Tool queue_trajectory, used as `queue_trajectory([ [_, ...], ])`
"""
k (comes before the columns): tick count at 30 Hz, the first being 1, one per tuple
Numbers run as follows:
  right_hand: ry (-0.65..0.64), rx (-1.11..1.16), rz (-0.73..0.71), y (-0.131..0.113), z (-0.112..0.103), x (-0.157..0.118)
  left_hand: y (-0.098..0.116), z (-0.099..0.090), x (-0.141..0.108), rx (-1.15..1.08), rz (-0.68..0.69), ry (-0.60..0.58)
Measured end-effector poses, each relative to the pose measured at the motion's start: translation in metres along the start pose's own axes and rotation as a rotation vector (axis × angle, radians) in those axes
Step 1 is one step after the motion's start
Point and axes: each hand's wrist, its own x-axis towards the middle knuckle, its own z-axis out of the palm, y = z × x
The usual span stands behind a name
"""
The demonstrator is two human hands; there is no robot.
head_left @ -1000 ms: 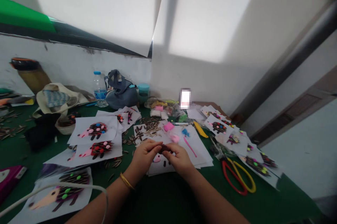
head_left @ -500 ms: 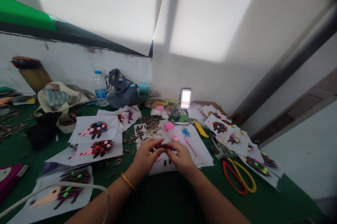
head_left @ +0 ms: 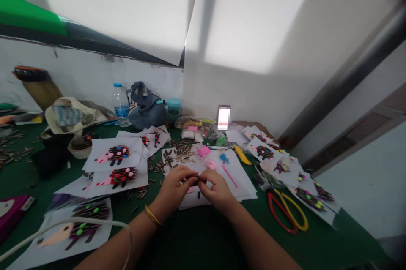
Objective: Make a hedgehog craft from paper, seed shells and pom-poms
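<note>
My left hand and my right hand meet over a white sheet at the middle of the table. The fingertips of both pinch a small dark piece, mostly hidden between them. Below it on the paper show a bit of pink clay and a short black strip. Just beyond my hands lie pink clay, blue clay and a pink stick. Sunflower seeds are heaped to the left of the clay.
Sheets with seed hedgehogs lie at left and more at right. Red and yellow scissors rest right of my hands. A water bottle and a blue bag stand behind. A white cable crosses the lower left.
My fingertips have shifted slightly around the dark piece, and less of it shows. My right hand now covers one of the black strips on the paper.
</note>
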Motion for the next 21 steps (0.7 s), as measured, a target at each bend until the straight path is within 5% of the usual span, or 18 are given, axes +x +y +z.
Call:
queue_trajectory([
  [13,-0.031,-0.124,-0.001,-0.005,0.0048,0.0,0.0014,-0.0001,-0.0021,0.061,0.006,-0.064],
  [21,-0.036,0.024,0.043,-0.001,0.0042,-0.0012,0.0013,0.0025,-0.0035,-0.027,-0.005,-0.033],
])
